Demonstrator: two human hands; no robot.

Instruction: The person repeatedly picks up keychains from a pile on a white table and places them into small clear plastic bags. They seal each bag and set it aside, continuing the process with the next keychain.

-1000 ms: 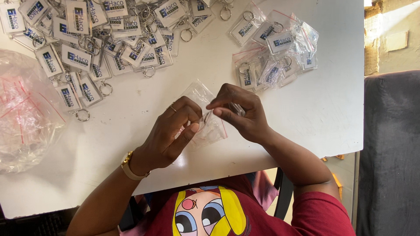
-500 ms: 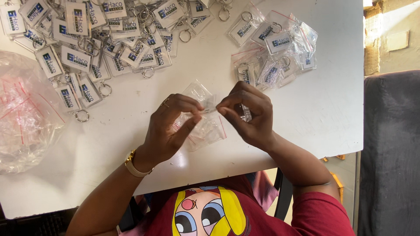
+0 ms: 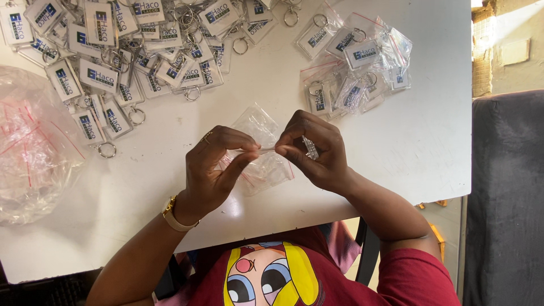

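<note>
Head view, looking straight down at a white worktop (image 3: 396,141) from above the seated person. At the centre we see our two bare hands meeting over a small clear plastic bag (image 3: 258,127). Our left hand (image 3: 218,167), with a ring on one finger and a pale watch (image 3: 175,215) at the wrist, pinches the bag's top edge between thumb and fingertips, the fingers drawn narrow. Our right hand (image 3: 317,150), at 3 o'clock from the left one, pinches the same edge from the other side; the two sets of fingertips nearly touch. The right hand also curls around a clear keyring tag (image 3: 310,147), tucked against the palm and only partly visible. A few more clear bags with red strips (image 3: 266,170) lie flat under the hands, touching the worktop.

At 11 o'clock from the hands lies a big loose heap of rectangular keyring tags (image 3: 130,45), each clear plastic with a white-and-blue insert and a metal ring. At 1 o'clock sits a smaller pile of tags already sealed in bags (image 3: 354,68), well apart from the loose heap. At 9 o'clock, by the worktop's left edge, rests a large crumpled clear sack of empty bags (image 3: 28,147). At 6 o'clock we see a red shirt (image 3: 408,283) with a cartoon face. At 3 o'clock, beyond the worktop's edge, stands a dark grey chair (image 3: 504,198).
</note>
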